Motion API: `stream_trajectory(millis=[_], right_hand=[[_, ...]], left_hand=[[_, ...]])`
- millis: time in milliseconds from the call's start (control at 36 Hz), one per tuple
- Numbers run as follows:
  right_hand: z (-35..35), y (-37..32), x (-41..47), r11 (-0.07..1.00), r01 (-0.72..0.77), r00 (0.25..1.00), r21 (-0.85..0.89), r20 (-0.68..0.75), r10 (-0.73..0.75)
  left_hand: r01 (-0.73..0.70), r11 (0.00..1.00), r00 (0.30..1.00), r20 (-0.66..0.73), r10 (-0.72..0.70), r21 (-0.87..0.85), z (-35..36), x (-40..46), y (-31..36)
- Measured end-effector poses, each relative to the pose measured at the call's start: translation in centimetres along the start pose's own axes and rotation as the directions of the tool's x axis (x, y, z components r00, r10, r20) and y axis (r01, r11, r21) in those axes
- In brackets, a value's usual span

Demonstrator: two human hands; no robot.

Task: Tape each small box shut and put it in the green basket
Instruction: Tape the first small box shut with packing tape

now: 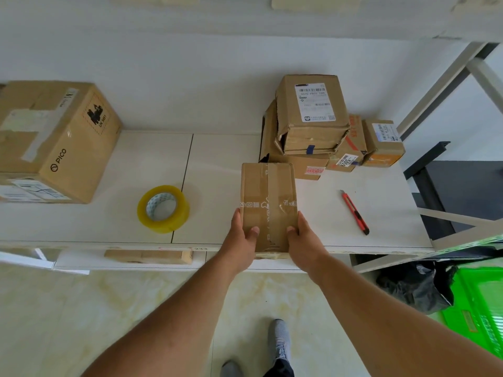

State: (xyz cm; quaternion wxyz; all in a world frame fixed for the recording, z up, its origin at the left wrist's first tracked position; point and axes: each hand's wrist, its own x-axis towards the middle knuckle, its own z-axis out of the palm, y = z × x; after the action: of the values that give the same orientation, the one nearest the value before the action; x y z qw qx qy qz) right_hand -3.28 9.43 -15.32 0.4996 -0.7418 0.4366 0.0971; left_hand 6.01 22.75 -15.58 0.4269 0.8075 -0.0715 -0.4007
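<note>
We hold a small box with both hands.

Our left hand and right hand grip its near end, thumbs on top, at the table edge.

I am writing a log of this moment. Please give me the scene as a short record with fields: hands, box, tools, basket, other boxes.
left hand: left hand holds the near left side of the held box
right hand: right hand holds its near right side
box: on the table edge, tape strip along the top
tools: tape roll left of the box; red knife right of it
basket: green basket on the floor, lower right
other boxes: box pile behind; large box far left
</note>
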Motion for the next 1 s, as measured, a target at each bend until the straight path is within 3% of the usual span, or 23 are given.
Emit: stream_trajectory(millis=[139,250,361,528,639,750,861,1000], right_hand=[[0.1,-0.5,-0.3,1.000,0.023,1.000,-0.007,0.001,-0.023],[-1.7,-1.0,1.1,0.998,-0.025,0.996,-0.055,0.082,0.029],[-3.4,-2.2,3.1,0.993,-0.103,0.991,0.061,0.092,0.097],[-3.3,-4.1,4.2,1.000,-0.024,0.993,0.000,0.115,0.023],[-2.5,-4.4,4.0,0.997,-0.002,0.995,-0.073,0.100,0.009],[-1.8,-4.8,4.0,0.999,-0.027,0.996,-0.023,0.085,0.029],[-3.9,-4.8,4.1,0.997,0.046,0.992,-0.069,0.123,-0.037],[-5.0,-5.6,5.3,0.989,0.070,0.996,-0.132,0.072,-0.060]], left_hand=[[-0.015,0.998,0.998,-0.053,0.018,0.066,0.5,0.3,0.0],[-0.007,0.996,0.999,0.033,0.004,0.087,-1.1,1.7,1.3],[0.008,1.000,0.998,0.065,-0.009,0.013,-2.6,3.0,3.1],[0.018,1.000,0.994,0.112,-0.017,-0.012,-2.2,4.4,3.5],[0.012,0.998,0.993,0.117,-0.019,0.060,-1.7,4.3,3.4],[0.006,0.988,0.994,0.106,-0.023,0.156,-1.3,4.4,3.7],[-0.034,0.996,0.994,0.103,0.025,0.088,-2.2,4.6,4.0],[-0.087,0.995,0.996,0.035,0.085,0.038,-2.1,4.9,4.1]])
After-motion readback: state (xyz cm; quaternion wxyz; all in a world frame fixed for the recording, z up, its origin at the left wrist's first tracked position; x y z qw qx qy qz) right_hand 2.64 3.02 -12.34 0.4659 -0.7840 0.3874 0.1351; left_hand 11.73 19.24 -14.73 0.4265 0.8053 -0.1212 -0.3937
